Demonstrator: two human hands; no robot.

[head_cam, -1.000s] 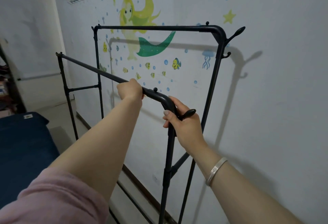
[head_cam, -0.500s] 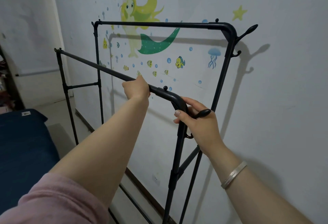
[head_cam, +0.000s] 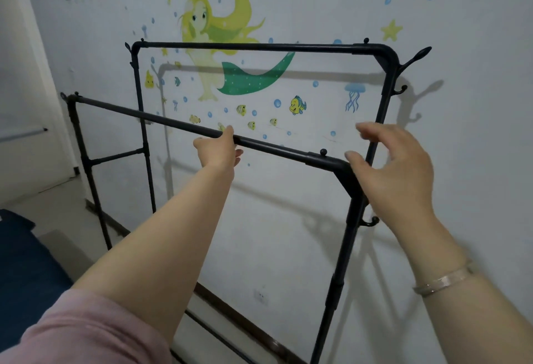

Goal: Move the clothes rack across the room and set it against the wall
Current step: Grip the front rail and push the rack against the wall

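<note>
- The clothes rack [head_cam: 259, 46] stood alongside the wall [head_cam: 476, 162] with the mermaid decal [head_cam: 230, 55], its taller rail nearest the wall and its shadow falling just behind it.
- Half a second before, both hands were wrapped on the lower front rail [head_cam: 144, 115] and its corner; now both had come loose.
- The right hand [head_cam: 395, 173] had lifted off the corner joint, fingers [head_cam: 372, 133] spread apart and blurred, holding nothing.
- The left hand [head_cam: 219, 150] lay at the rail with its fingers uncurled, the rail running past it; whether it touched lightly could not be told.
- Judged from this, the rack was set in place and the person was letting go, so the task looked all but finished.
- The blue mattress [head_cam: 26, 262] lay at the left, well apart.
</note>
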